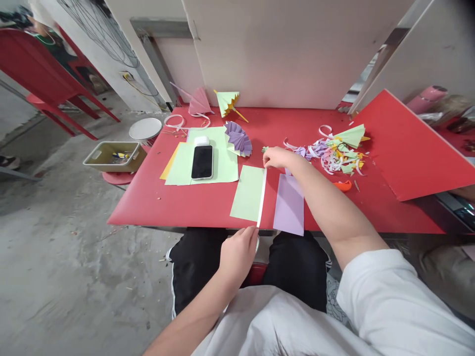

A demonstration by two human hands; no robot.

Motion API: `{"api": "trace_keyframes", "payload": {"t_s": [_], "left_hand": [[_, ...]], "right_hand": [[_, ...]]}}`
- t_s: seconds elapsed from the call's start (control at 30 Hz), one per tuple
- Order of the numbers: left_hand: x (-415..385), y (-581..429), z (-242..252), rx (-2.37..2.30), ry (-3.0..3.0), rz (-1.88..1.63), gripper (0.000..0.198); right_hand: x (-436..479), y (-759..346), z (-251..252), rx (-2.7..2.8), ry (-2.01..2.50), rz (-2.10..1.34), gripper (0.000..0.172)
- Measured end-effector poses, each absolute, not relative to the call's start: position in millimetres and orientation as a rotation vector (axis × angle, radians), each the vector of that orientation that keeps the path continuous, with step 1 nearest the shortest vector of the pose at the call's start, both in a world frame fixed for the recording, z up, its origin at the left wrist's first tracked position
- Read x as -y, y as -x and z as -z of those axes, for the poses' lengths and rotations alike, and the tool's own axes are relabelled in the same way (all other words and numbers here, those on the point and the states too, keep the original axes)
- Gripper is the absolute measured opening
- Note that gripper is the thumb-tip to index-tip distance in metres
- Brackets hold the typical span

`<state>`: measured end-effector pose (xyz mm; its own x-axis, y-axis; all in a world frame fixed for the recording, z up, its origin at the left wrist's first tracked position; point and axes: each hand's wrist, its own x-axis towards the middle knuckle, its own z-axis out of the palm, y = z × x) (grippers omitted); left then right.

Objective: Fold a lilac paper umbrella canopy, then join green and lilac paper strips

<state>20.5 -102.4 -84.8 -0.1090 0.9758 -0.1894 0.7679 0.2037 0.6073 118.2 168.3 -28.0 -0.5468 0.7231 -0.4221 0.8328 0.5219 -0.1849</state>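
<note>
A light green paper rectangle (247, 193) lies near the front of the red table. Along its right edge runs a strip of white tape (262, 198), stretched between my hands. My left hand (239, 252) pinches the lower end just past the table's front edge; a pale curved rim, perhaps the tape roll, shows beside those fingers. At the paper's top right corner, my right hand (277, 158) has its fingers closed on the upper end. A purple paper rectangle (289, 203) rests to the right, partly under my right forearm.
Left of the work lie a phone (202, 162), green sheets (224, 170) and a purple paper fan (238, 138). Paper scraps (336, 153) and an orange-handled tool (343, 186) are on the right, before a tilted red board (415, 153). A bin (111, 167) stands left of the table.
</note>
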Motion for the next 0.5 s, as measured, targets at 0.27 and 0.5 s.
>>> {"api": "trace_keyframes", "payload": {"t_s": [0.27, 0.5], "left_hand": [[113.8, 2.3, 94.4, -1.517, -1.188, -0.663, 0.044], [132.1, 1.3, 77.0, -1.399, -1.132, -0.731, 0.031]], "right_hand": [[-94.2, -171.0, -54.6, -2.829, -1.444, 0.530, 0.015], [-32.9, -206.0, -81.9, -2.803, -1.612, 0.532, 0.016]]}}
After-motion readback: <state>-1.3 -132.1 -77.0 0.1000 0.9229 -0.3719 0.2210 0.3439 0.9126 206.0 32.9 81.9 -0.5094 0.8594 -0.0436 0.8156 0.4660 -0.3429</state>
